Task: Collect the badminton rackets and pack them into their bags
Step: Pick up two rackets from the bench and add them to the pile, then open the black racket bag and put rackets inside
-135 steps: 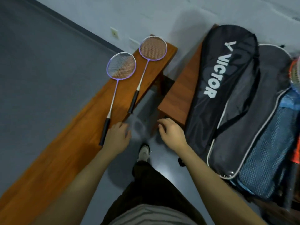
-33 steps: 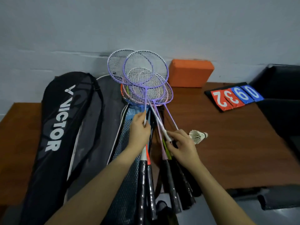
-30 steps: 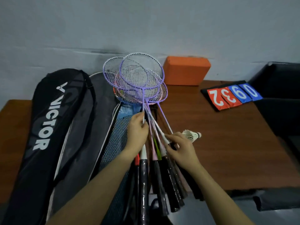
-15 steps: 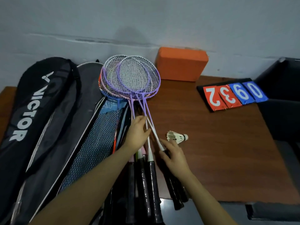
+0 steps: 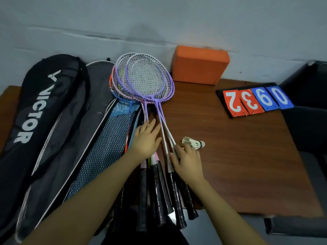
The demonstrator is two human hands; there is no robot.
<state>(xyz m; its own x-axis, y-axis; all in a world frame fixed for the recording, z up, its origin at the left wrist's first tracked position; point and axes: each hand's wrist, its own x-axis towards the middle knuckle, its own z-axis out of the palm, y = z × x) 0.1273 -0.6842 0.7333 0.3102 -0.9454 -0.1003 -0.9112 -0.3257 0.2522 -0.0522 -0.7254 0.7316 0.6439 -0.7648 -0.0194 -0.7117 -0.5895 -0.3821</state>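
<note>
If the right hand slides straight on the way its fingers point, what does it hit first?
The right hand points up the table and slightly left. Its fingertips already seem to rest on the white racket shafts; the shuttlecock lies just right of that line, so probably missed, though depth is unclear.

My left hand lies flat, palm down, fingers straight and close together, pointing away from me. My right hand lies just beside it, palm down too, fingers loosely spread. Both bare forearms reach forward, converging.
</note>
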